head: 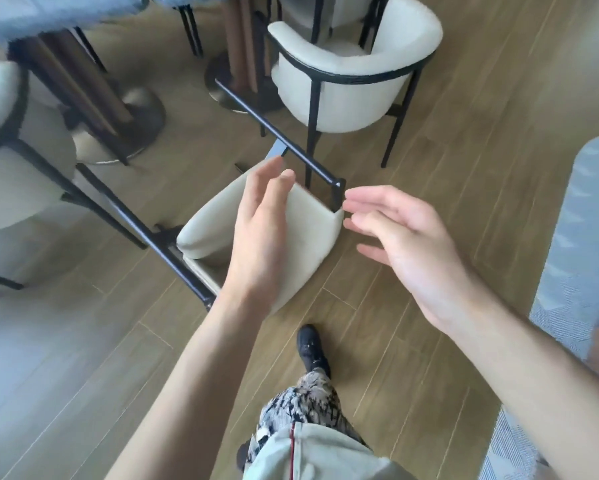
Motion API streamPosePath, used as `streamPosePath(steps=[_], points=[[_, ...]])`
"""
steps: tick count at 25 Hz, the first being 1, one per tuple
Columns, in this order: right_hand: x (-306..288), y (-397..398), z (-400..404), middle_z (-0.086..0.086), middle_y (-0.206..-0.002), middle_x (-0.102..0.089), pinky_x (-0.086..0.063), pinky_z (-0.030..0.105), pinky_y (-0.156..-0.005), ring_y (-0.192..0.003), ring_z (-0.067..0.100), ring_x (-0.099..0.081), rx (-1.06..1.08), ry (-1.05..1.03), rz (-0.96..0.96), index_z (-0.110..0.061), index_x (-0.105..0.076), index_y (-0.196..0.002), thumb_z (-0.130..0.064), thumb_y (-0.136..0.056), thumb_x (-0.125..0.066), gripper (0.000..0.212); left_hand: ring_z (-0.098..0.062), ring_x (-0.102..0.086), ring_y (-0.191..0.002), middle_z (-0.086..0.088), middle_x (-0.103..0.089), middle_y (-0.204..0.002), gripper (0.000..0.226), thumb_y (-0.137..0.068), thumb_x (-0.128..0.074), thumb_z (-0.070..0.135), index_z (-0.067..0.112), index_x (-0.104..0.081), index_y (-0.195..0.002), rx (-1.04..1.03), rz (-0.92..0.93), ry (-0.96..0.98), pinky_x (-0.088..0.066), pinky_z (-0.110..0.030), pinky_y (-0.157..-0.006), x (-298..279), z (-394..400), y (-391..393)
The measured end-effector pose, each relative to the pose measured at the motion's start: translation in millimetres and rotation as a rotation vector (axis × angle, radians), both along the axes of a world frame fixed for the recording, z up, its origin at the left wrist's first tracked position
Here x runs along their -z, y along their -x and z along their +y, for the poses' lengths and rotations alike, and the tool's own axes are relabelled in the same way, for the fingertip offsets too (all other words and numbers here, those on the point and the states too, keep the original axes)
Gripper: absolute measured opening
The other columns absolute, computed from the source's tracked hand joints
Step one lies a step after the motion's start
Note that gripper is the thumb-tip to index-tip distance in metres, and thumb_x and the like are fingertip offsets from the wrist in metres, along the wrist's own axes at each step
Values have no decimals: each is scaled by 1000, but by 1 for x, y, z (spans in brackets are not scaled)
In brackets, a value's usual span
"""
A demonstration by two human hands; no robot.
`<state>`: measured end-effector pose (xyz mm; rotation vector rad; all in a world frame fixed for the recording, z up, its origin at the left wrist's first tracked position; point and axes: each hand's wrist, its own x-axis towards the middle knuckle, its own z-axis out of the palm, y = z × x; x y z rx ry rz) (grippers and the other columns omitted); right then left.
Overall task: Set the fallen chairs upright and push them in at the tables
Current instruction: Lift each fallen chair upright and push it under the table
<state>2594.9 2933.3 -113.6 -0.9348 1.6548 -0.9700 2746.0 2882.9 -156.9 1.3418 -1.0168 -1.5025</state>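
A cream padded chair with a black metal frame [312,233] lies tipped over on the wooden floor, its legs pointing up and to the left. My left hand [260,230] hovers over its cushion with straight fingers, holding nothing. My right hand [405,244] is open just right of the chair's corner, fingertips close to the black frame post, apart from it. Two upright cream chairs stand nearby: one [350,64] pushed toward a table at the top, another [11,147] at the left.
Round metal table bases [128,129] with brown columns stand at upper left and upper centre [222,84]. A grey patterned rug [582,237] lies at the right. My foot in a black shoe [312,348] is just below the fallen chair.
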Motion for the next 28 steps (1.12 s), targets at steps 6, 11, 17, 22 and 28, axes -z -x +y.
streamPosePath(steps=[6,11,17,22,28], points=[[35,26,-85,-13,-111,-74,-55,40,-99,-108,3,-68,-110,-69,-9,-29,-72,-110,-12,-96,-60,25,4,-52,-129,31,-57,-130,50,-87,-48,54,40,-58,-135,-134,-9,-31,-38,-36,-116,28,-64,28],[60,26,-124,-11,-108,-75,-55,42,-100,-107,6,-69,-199,-132,-70,-25,-72,-111,-12,-97,-58,24,0,-56,-126,28,-64,-123,41,-89,-49,48,37,-65,-125,-283,-19,-69,-40,-39,-114,44,-79,33],[98,38,-154,-8,-106,-76,-57,39,-95,-106,8,-70,-296,-179,-152,-23,-73,-109,-9,-96,-57,25,2,-64,-114,22,-71,-116,25,-103,-49,34,34,-69,-118,-493,15,-135,-43,-39,-112,71,-77,49],[149,62,-170,-5,-110,-76,-57,34,-92,-104,8,-72,-392,-267,-252,-20,-71,-109,-11,-99,-55,21,-3,-67,-113,12,-72,-124,29,-105,-44,30,29,-70,-117,-635,74,-186,-44,-39,-110,116,-75,80],[235,92,-173,-3,-111,-75,-57,35,-94,-102,8,-73,-458,-399,-267,-19,-70,-106,-14,-98,-58,15,-11,-70,-111,6,-75,-118,30,-102,-45,33,26,-72,-113,-803,271,-255,-48,-40,-104,206,-66,117]])
